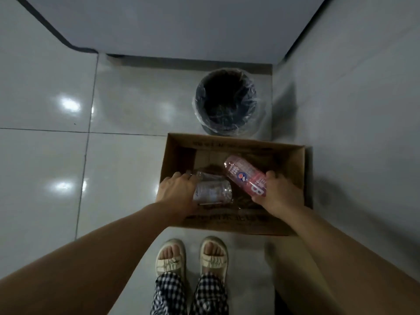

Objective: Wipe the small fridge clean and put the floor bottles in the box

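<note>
An open cardboard box (293,155) stands on the tiled floor just ahead of my feet. My left hand (176,193) grips a clear plastic bottle (212,192) with a pale label, held over the box's left half. My right hand (280,194) grips a pink-labelled bottle (244,175) by its lower end; the bottle lies slanted, its far end pointing up-left inside the box. Both bottles are within the box's opening. Whether they touch the bottom I cannot tell. The fridge is out of view.
A round bin (225,101) lined with a clear bag stands right behind the box. A grey wall (352,110) runs along the right. A pale panel with a dark edge (181,23) fills the top. Glossy floor tiles (56,167) spread to the left.
</note>
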Tool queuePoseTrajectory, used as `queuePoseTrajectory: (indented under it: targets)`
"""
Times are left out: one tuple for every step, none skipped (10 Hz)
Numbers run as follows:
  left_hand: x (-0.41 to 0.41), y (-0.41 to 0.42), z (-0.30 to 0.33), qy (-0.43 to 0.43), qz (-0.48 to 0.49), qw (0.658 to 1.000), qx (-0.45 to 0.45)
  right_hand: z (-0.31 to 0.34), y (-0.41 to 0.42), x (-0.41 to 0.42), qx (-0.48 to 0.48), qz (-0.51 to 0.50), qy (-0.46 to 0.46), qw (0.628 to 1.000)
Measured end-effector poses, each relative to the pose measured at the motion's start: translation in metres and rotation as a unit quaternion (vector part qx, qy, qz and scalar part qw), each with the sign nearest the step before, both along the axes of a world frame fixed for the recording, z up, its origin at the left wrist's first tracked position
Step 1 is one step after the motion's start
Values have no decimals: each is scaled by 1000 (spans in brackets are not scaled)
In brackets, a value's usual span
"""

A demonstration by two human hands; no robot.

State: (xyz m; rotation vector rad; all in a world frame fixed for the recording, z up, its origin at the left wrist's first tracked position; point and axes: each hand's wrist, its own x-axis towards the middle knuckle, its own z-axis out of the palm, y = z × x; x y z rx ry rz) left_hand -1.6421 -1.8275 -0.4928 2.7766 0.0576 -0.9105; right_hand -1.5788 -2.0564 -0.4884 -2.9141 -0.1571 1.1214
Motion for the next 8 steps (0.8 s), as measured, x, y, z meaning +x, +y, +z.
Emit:
queuePoseTrajectory:
  targets:
    - [16, -11, -64, -11, -23, 1000, 4, -63, -7, 1, -3, -19, -12, 1000]
    - [24, -20, -117, -1, -52, 998, 25, -117, -9, 3, 1, -27, -23, 999]
    - [25, -23, -158, -6, -61, 998, 29, -158, -10, 4, 8, -40, -21, 999]
    - [23, -28, -182, -9, -76, 997, 27, -186, -12, 3, 21, -50, -12, 998]
    - [21, -32, -195, 4, -79, 997, 17, -201, -14, 0, 31, -66, 4, 997]
    - [19, -37, -201, 31, -101, 994, 31, -207, -16, -6, 34, -64, 27, 997]
    - [25, -40, -192, 42, -110, 992, 36, -197, -18, -6, 31, -34, 38, 998]
    - [28, -40, -169, 72, -138, 986, 54, -176, -15, -11, 48, -23, 33, 998]
